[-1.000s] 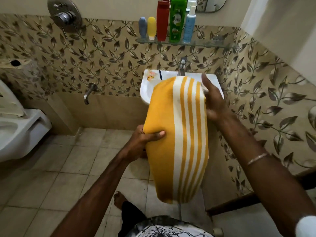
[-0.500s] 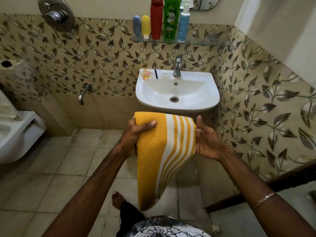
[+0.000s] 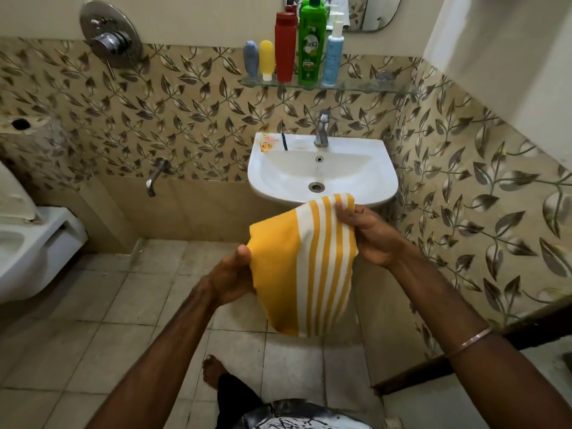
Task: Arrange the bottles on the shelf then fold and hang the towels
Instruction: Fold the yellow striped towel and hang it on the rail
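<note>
A folded yellow towel with white stripes (image 3: 305,267) hangs between my hands in front of the sink. My left hand (image 3: 230,278) grips its plain yellow left edge. My right hand (image 3: 368,232) pinches the striped upper right corner. On the glass shelf (image 3: 365,86) above the sink stand several bottles in a row: a grey tube (image 3: 250,58), a yellow tube (image 3: 266,60), a red bottle (image 3: 285,46), a tall green bottle (image 3: 312,41) and a blue-and-white pump bottle (image 3: 332,52).
A white sink (image 3: 322,171) with a tap (image 3: 322,128) hangs on the leaf-patterned wall right behind the towel. A toilet (image 3: 34,243) stands at the left, a wall spout (image 3: 154,178) and shower valve (image 3: 110,41) further back. A dark wooden edge (image 3: 464,351) runs at lower right.
The towel has come down from in front of the sink and shelf to below the sink rim. It is folded shorter now, and my right hand has taken its striped corner.
</note>
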Motion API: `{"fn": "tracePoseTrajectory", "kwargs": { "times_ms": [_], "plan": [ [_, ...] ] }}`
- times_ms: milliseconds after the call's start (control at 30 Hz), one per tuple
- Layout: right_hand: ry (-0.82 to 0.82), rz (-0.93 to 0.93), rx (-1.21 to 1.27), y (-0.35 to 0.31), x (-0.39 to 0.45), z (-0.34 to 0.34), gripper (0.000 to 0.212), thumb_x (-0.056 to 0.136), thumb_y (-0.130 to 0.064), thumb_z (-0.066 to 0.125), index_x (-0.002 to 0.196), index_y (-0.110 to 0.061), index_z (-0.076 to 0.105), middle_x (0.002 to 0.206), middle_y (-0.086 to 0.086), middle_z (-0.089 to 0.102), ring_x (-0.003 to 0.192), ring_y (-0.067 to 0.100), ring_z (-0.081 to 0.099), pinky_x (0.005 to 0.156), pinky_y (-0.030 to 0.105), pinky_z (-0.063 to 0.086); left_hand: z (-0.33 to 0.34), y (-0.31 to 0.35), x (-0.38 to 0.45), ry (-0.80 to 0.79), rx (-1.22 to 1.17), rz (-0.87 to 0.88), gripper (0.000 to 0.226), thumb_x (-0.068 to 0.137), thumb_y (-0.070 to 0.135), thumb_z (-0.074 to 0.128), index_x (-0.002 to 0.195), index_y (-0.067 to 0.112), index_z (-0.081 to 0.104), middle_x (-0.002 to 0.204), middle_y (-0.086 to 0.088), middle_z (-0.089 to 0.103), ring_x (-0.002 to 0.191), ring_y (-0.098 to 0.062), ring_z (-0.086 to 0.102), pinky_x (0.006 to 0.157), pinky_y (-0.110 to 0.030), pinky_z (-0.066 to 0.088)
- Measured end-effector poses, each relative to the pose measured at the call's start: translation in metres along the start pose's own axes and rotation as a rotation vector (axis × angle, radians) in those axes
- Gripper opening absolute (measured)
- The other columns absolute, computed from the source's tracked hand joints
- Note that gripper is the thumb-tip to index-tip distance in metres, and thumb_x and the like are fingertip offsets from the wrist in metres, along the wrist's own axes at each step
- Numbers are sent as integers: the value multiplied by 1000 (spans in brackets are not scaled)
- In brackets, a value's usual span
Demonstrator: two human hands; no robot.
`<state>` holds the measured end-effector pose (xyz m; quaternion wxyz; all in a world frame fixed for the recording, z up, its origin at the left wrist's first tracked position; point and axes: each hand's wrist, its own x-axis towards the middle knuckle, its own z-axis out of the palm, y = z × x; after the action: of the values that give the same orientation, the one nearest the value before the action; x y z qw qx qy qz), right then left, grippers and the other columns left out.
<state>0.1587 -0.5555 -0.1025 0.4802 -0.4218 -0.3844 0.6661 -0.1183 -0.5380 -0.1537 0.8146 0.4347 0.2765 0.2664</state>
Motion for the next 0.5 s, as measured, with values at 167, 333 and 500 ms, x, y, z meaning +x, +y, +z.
{"fn": "tracePoseTrajectory", "kwargs": {
  "times_ms": [167, 333, 500],
  "plan": [
    [142, -41, 141, -15, 3, -18, 47, 91, -40, 62, 124, -6, 64, 119, 20, 70, 106, 33, 69, 92, 42, 57, 18, -7, 2, -35, 258, -52, 109, 45, 51, 96, 138, 33, 42, 134, 3, 64, 121, -19, 64, 95, -40, 55],
    [161, 16, 282, 3, -9, -46, 41, 95, -55, 62, 106, -17, 53, 92, 9, 45, 83, 25, 52, 77, 33, 34, 42, 0, 19, 54, 109, 95, 82, 71, 25, 87, 143, 17, 48, 135, -13, 63, 121, -36, 62, 96, -55, 53],
    [22, 114, 225, 23, -33, -42, 57, 97, -53, 51, 123, -4, 65, 100, 16, 64, 91, 26, 64, 78, 34, 54, 47, 8, 29, 147, 66, 120, 55, 77, 14, 75, 129, 11, 60, 124, -15, 69, 111, -36, 67, 85, -46, 58]
  ]
}}
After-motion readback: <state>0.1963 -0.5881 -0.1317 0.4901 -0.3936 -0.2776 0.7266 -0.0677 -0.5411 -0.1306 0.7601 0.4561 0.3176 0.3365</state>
